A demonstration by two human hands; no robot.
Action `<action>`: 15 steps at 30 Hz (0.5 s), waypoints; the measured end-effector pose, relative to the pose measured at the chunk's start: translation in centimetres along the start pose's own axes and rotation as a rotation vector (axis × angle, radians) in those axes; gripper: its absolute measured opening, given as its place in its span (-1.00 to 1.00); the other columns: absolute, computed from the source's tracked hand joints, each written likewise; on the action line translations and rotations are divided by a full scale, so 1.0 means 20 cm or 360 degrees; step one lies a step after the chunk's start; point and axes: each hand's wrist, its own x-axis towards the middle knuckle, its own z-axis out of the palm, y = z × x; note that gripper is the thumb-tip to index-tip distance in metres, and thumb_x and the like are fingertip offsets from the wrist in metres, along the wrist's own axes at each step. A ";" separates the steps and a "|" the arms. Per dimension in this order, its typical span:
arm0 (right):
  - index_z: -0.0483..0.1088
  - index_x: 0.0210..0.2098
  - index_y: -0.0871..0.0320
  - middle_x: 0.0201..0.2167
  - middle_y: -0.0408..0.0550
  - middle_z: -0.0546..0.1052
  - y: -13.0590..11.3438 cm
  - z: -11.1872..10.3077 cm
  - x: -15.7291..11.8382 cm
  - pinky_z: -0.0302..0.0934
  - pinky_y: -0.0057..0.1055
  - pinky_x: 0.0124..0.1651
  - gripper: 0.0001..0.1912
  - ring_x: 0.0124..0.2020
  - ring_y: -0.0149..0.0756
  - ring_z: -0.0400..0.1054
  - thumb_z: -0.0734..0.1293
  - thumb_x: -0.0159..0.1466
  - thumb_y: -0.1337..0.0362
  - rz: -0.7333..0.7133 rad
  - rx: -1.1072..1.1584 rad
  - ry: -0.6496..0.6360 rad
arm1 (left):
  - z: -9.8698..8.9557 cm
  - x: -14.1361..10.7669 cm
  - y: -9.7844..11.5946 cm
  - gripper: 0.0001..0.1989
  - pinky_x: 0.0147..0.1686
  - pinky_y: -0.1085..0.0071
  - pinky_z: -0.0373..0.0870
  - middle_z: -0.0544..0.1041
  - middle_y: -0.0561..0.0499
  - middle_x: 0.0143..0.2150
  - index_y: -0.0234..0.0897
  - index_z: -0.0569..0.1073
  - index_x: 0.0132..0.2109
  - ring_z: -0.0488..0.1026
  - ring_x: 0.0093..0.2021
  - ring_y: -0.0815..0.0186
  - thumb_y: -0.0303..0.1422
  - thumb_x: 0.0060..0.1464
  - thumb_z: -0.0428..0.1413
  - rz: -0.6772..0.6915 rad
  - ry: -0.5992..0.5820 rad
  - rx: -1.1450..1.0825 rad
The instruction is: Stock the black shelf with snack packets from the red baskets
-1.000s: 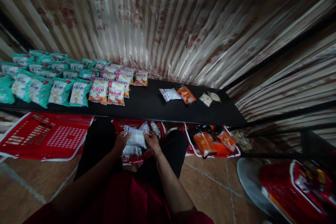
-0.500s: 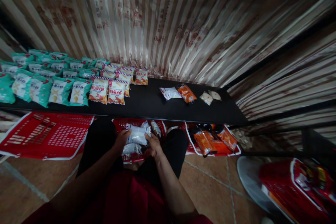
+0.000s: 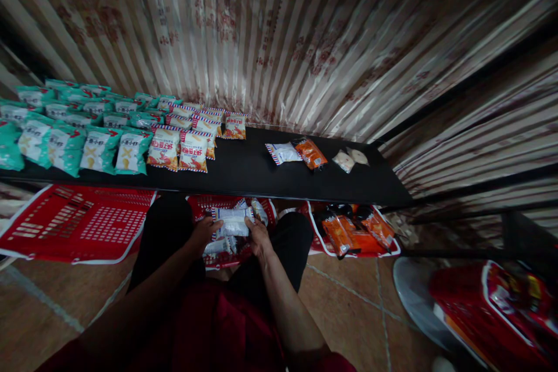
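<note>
Between my knees, a white snack packet [image 3: 233, 223] with striped ends is stretched between both hands, its printed back facing up. My left hand [image 3: 204, 233] pinches its left end, and my right hand [image 3: 258, 235] grips its right end. Just beneath is a red basket [image 3: 199, 204] holding several similar packets [image 3: 220, 246]. On the black table [image 3: 253, 177] ahead, several white-and-orange packets [image 3: 192, 151] stand beside many green packets [image 3: 131, 151]. Farther right lie a white packet [image 3: 284, 153], an orange packet [image 3: 310, 154] and two small clear packets [image 3: 344, 161].
An empty-looking red basket [image 3: 115, 224] is under the table at left. Another basket [image 3: 396, 249] with orange packets [image 3: 337, 233] sits right of my knee. More red baskets [image 3: 462, 296] are at lower right. A striped curtain [image 3: 270, 40] hangs behind the table.
The packet in my hands has shifted slightly right and looks flatter, with a pale seam along its middle now showing. Both hands still hold it.
</note>
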 end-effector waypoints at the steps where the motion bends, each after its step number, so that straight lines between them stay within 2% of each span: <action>1: 0.38 -0.41 0.17 -0.58 -0.18 0.49 0.00 0.00 0.00 0.15 -0.53 -0.60 -0.75 -0.62 -0.41 0.31 0.47 -0.06 0.27 -0.0005 0.0032 0.0001 | 0.00 0.00 0.00 -0.72 -0.39 0.40 0.44 0.50 0.02 -0.40 -0.31 0.39 -0.30 0.46 -0.40 0.31 -0.23 -0.13 0.21 -0.0003 -0.0044 -0.0032; 3: 0.38 -0.41 0.18 -0.57 -0.17 0.50 -0.01 0.01 0.00 0.19 -0.52 -0.56 -0.76 -0.60 -0.41 0.33 0.47 -0.05 0.27 -0.0005 0.0086 -0.0005 | 0.00 0.00 -0.01 -0.70 -0.46 0.44 0.40 0.51 0.02 -0.41 -0.32 0.39 -0.27 0.45 -0.45 0.33 -0.27 -0.16 0.22 0.0008 -0.0080 -0.0054; 7: 0.35 -0.45 0.17 -0.59 -0.18 0.48 -0.02 0.02 -0.02 0.23 -0.53 -0.53 -0.76 -0.58 -0.42 0.34 0.47 -0.03 0.24 0.0026 0.0118 0.0078 | 0.01 -0.02 -0.01 -0.72 -0.58 0.52 0.28 0.52 0.02 -0.42 -0.32 0.39 -0.23 0.43 -0.51 0.36 -0.33 -0.15 0.20 0.0026 -0.0003 -0.0024; 11: 0.37 -0.41 0.17 -0.51 -0.18 0.51 -0.02 0.03 -0.06 0.32 -0.49 -0.45 -0.74 -0.51 -0.43 0.37 0.48 -0.02 0.23 0.0075 0.0216 0.0029 | 0.04 -0.06 0.02 -0.77 -0.61 0.54 0.24 0.54 0.03 -0.41 -0.29 0.36 -0.26 0.44 -0.51 0.35 -0.39 -0.13 0.19 0.0045 0.0114 -0.0058; 15: 0.38 -0.37 0.17 -0.52 -0.18 0.50 0.00 0.04 -0.10 0.37 -0.47 -0.43 -0.69 -0.53 -0.45 0.34 0.51 -0.06 0.23 0.0147 0.0243 -0.0040 | 0.06 -0.09 0.03 -0.79 -0.57 0.51 0.29 0.53 0.05 -0.44 -0.28 0.35 -0.25 0.46 -0.50 0.33 -0.43 -0.11 0.16 0.0074 0.0163 -0.0091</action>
